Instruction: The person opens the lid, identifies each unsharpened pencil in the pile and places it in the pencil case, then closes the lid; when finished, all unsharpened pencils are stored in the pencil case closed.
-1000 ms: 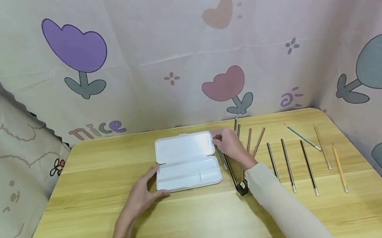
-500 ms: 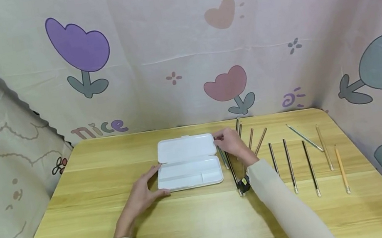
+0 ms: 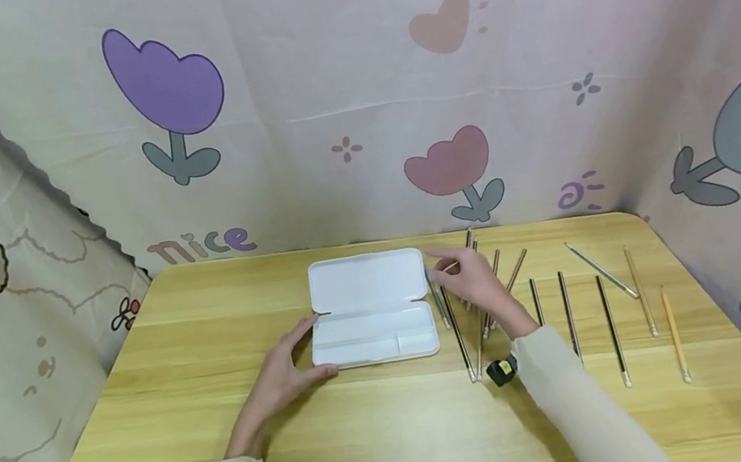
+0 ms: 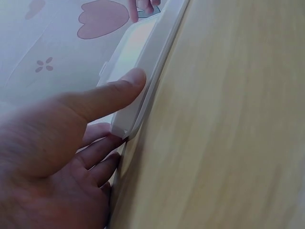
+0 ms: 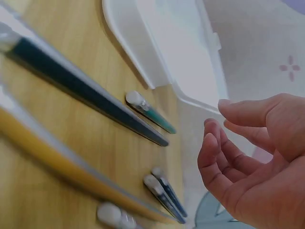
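Observation:
A white case [image 3: 376,350] lies unfolded on the table, its lid [image 3: 367,280] at the back and its compartments facing up. My left hand [image 3: 280,373] holds the case's left end, thumb on the front edge and fingers at the left side near the hinge. In the left wrist view the thumb of my left hand [image 4: 62,143] presses the case wall [image 4: 147,67]. My right hand [image 3: 473,283] hovers just right of the lid, above some pencils. Seen from the right wrist, my right hand [image 5: 262,152] has bent fingers apart from the thumb, with nothing between them.
Several pencils lie close together right of the case, among them a green one [image 3: 438,301] and a dark one [image 3: 457,335]. Farther right are more dark pencils [image 3: 613,329], a teal one [image 3: 600,270] and a yellow one [image 3: 676,335]. A patterned cloth [image 3: 305,193] hangs behind the table.
My right hand has moved off the lid's right edge, slightly to the right. The lid lies a little flatter toward the back. My left hand keeps its place on the case.

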Action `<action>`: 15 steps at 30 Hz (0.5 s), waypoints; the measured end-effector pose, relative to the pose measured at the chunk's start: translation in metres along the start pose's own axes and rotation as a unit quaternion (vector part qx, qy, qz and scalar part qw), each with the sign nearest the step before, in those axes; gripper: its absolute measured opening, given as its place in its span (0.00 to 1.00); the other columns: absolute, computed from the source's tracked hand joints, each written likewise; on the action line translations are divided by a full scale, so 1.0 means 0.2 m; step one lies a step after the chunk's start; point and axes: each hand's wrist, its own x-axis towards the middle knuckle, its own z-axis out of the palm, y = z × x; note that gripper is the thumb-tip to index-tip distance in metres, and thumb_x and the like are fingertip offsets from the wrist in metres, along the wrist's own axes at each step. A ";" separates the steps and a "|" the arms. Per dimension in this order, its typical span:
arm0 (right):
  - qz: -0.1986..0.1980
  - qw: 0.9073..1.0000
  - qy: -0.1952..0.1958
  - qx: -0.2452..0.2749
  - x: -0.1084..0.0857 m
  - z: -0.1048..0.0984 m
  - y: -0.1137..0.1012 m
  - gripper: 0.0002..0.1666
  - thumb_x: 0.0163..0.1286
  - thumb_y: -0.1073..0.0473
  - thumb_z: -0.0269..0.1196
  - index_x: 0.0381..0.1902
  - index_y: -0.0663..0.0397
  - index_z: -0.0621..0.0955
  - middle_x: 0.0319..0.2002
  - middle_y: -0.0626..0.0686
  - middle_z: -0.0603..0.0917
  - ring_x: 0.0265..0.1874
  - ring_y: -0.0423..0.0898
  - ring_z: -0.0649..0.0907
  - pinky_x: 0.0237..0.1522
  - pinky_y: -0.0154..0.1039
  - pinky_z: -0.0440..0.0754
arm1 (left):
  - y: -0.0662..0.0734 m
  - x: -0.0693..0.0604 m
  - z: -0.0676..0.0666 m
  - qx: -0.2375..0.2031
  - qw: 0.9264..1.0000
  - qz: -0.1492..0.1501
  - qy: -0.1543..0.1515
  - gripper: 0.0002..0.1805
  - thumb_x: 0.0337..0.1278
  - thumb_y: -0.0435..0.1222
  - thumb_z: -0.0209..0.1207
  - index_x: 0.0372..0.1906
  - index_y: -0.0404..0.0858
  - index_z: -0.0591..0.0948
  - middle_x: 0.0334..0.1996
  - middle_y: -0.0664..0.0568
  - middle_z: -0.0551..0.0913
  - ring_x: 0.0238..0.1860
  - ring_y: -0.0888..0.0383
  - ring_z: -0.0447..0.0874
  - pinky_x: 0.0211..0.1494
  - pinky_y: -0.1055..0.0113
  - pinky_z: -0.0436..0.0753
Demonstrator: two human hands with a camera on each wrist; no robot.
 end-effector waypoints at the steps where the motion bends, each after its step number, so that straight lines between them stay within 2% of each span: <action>1: -0.004 1.000 0.001 0.001 -0.02 -0.02 0.00 0.26 0.73 0.66 0.64 0.67 0.64 0.78 0.43 0.62 0.87 0.40 0.57 0.87 0.35 0.38 0.85 | 0.00 0.00 0.00 -0.001 1.000 0.002 -0.001 0.52 0.50 0.49 0.77 0.78 0.38 0.65 0.77 0.32 0.58 0.76 0.30 0.55 0.74 0.31 0.56; 7: -0.020 1.000 0.018 -0.005 -0.13 -0.10 -0.02 0.23 0.72 0.67 0.65 0.64 0.62 0.80 0.42 0.59 0.87 0.38 0.56 0.86 0.30 0.34 0.82 | 0.00 -0.01 -0.01 -0.001 1.000 0.017 -0.011 0.51 0.55 0.49 0.74 0.79 0.37 0.62 0.78 0.33 0.57 0.77 0.32 0.54 0.75 0.31 0.55; 11: -0.015 0.999 0.033 -0.014 -0.22 -0.15 0.00 0.22 0.71 0.66 0.66 0.62 0.60 0.82 0.42 0.57 0.87 0.41 0.54 0.86 0.33 0.35 0.84 | -0.02 -0.01 -0.01 0.000 1.000 0.020 -0.020 0.51 0.57 0.47 0.72 0.80 0.35 0.60 0.79 0.35 0.57 0.78 0.33 0.52 0.76 0.32 0.54; 15: 0.006 0.998 0.054 -0.022 -0.33 -0.23 0.04 0.23 0.71 0.66 0.67 0.63 0.58 0.82 0.45 0.57 0.87 0.44 0.56 0.86 0.38 0.35 0.86 | -0.02 0.00 -0.01 -0.005 0.999 0.023 -0.025 0.51 0.57 0.46 0.72 0.80 0.35 0.59 0.79 0.35 0.58 0.78 0.33 0.52 0.76 0.33 0.54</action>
